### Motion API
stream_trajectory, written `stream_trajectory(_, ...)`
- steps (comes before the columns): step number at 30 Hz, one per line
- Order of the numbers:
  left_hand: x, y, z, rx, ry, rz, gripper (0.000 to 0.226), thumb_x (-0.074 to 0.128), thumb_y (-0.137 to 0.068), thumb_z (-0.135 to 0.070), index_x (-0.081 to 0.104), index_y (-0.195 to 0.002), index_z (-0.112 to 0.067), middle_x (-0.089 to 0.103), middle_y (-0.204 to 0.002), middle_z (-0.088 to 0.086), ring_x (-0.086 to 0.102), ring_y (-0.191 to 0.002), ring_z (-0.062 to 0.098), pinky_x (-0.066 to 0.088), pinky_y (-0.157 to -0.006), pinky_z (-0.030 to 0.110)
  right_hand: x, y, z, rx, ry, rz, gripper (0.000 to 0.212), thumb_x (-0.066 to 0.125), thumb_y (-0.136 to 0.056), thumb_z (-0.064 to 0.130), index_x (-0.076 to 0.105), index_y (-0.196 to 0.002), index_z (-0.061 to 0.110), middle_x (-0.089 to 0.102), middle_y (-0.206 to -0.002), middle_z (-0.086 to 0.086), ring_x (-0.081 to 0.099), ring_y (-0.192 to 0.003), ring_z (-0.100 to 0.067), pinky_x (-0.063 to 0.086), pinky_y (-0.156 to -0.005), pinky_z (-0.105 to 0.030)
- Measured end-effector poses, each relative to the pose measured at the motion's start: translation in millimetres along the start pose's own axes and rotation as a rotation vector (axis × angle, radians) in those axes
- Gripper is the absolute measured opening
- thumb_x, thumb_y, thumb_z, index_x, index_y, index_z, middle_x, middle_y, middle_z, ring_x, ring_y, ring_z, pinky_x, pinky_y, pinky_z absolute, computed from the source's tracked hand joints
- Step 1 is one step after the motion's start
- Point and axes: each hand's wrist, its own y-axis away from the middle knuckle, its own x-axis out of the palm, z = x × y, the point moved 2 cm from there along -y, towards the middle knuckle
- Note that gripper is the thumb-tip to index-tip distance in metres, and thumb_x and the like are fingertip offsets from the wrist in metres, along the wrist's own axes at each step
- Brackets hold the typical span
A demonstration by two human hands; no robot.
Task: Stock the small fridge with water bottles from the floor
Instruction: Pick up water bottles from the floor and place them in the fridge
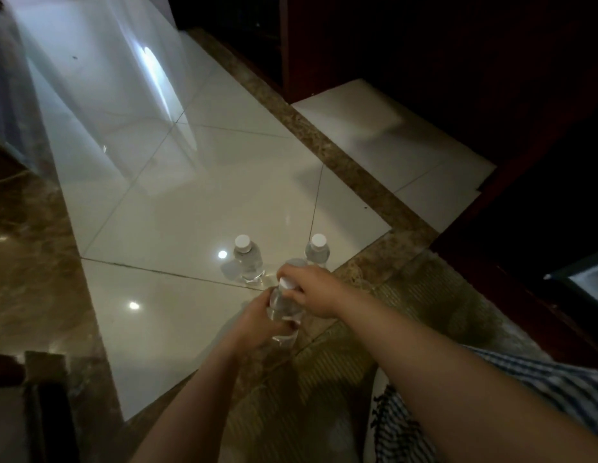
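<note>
Low centre of frame: left hand (257,324) wraps water bottle (284,307); right hand (309,290) pinches second cap. Pickup step; next, carry to fridge (588,279), lower right.

Two bottles (248,260) upright on floor (177,212), beyond hands (284,305).
</note>
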Motion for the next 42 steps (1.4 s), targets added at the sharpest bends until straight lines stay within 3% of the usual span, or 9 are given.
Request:
stream_trajectory(4,1,1,-34,0.08,-0.043,-0.036,0.059,0.081,-0.059,-0.041,0.056,-0.111,-0.029,0.068,-0.103,-0.01,0.065,-0.097,0.006,0.054,-0.085,0.029,-43,22,6,-0.022,0.056,-0.04,0.028,0.044,-0.097,0.025,0.046,-0.124,0.017,0.057,-0.118,-0.013,0.051,-0.093,-0.022,0.04,-0.074,-0.031)
stream_trajectory(8,14,4,-84,0.153,-0.037,-0.082,0.058,0.074,-0.06,-0.054,0.057,-0.11,-0.029,0.068,-0.099,-0.011,0.065,-0.093,0.004,0.051,-0.074,0.015,-86,52,8,-0.031,0.149,-0.109,0.027,0.045,-0.096,0.025,0.045,-0.121,0.017,0.057,-0.116,-0.013,0.055,-0.099,-0.029,0.047,-0.079,-0.039)
stream_trajectory(14,28,17,-177,0.286,0.197,-0.123,0.042,0.078,-0.073,-0.017,0.058,-0.109,-0.018,0.063,-0.088,-0.014,0.059,-0.076,-0.002,0.044,-0.055,0.0,-160,110,-4,-0.03,0.194,-0.316,0.025,0.047,-0.095,0.032,0.049,-0.114,0.016,0.055,-0.094,-0.001,0.051,-0.082,-0.018,0.044,-0.07,-0.037)
stream_trajectory(18,44,26,-235,0.37,0.322,-0.034,0.036,0.077,-0.073,-0.011,0.061,-0.104,-0.019,0.067,-0.089,-0.009,0.065,-0.075,-0.001,0.047,-0.056,0.004,-200,152,-19,-0.013,0.134,-0.478,0.026,0.05,-0.093,0.033,0.052,-0.115,0.018,0.059,-0.094,0.0,0.056,-0.082,-0.018,0.047,-0.074,-0.038)
stream_trajectory(23,73,45,-313,0.498,0.351,0.051,0.036,0.074,-0.077,-0.023,0.057,-0.108,-0.021,0.065,-0.09,-0.012,0.065,-0.07,-0.005,0.047,-0.052,0.005,-241,218,-40,-0.023,-0.142,-0.757,0.027,0.057,-0.091,0.032,0.058,-0.114,0.019,0.059,-0.089,0.01,0.056,-0.08,-0.004,0.047,-0.069,-0.023)
stream_trajectory(29,117,74,-389,0.583,0.354,0.175,0.017,0.072,-0.079,-0.029,0.059,-0.088,-0.033,0.067,-0.087,-0.014,0.063,-0.074,-0.006,0.047,-0.054,0.004,-266,294,-64,0.049,-0.338,-1.075,0.021,0.064,-0.085,0.027,0.063,-0.106,0.023,0.056,-0.081,0.003,0.056,-0.077,-0.011,0.051,-0.071,-0.034)
stream_trajectory(35,171,93,-431,0.617,0.254,0.321,0.016,0.073,-0.076,-0.03,0.063,-0.087,-0.035,0.071,-0.088,-0.016,0.065,-0.084,-0.002,0.046,-0.068,0.017,-273,368,-104,0.152,-0.434,-1.027,0.021,0.061,-0.088,0.03,0.065,-0.107,0.021,0.067,-0.103,-0.002,0.063,-0.095,-0.013,0.051,-0.086,-0.033)
stream_trajectory(39,220,100,-451,0.621,0.128,0.422,0.016,0.076,-0.074,-0.031,0.066,-0.087,-0.033,0.072,-0.088,-0.013,0.067,-0.087,0.003,0.051,-0.075,0.021,-267,414,-139,0.219,-0.451,-1.026,0.005,0.061,-0.088,0.027,0.063,-0.092,0.026,0.064,-0.083,0.011,0.061,-0.072,0.005,0.048,-0.066,-0.011)
stream_trajectory(42,257,101,-463,0.601,0.022,0.494,0.033,0.079,-0.07,-0.034,0.068,-0.1,-0.024,0.073,-0.098,-0.005,0.068,-0.095,0.011,0.054,-0.086,0.029,-258,443,-169,0.31,-0.444,-1.053,0.004,0.064,-0.086,0.028,0.064,-0.085,0.025,0.063,-0.078,0.009,0.06,-0.069,0.001,0.048,-0.062,-0.012)
